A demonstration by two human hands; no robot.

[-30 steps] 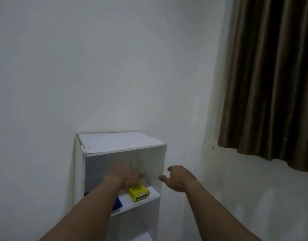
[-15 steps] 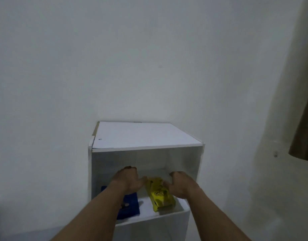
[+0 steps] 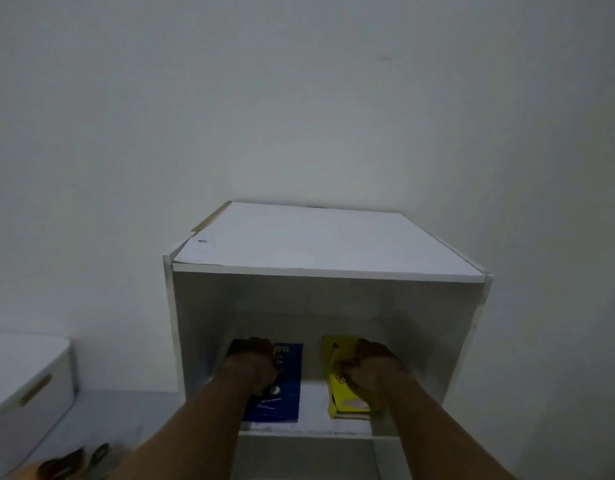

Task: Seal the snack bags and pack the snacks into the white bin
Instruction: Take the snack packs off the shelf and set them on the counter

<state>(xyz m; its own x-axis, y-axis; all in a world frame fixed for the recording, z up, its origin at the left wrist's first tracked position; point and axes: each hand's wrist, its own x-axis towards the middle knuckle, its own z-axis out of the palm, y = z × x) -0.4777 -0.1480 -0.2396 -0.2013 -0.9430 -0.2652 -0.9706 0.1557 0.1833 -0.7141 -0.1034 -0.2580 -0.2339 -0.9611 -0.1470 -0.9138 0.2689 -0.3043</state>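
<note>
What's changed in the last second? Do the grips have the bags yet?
Both grips reached into the shelf: the left grip now holds the blue bag, the right grip the yellow bag. Both bags still lie on it, unlifted.

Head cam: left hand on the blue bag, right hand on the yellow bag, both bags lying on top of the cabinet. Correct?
No. Both bags lie on the shelf inside the cabinet, under its top, not on it; the head view shows this. The left hand grips the blue bag, the right hand the yellow bag.
</note>
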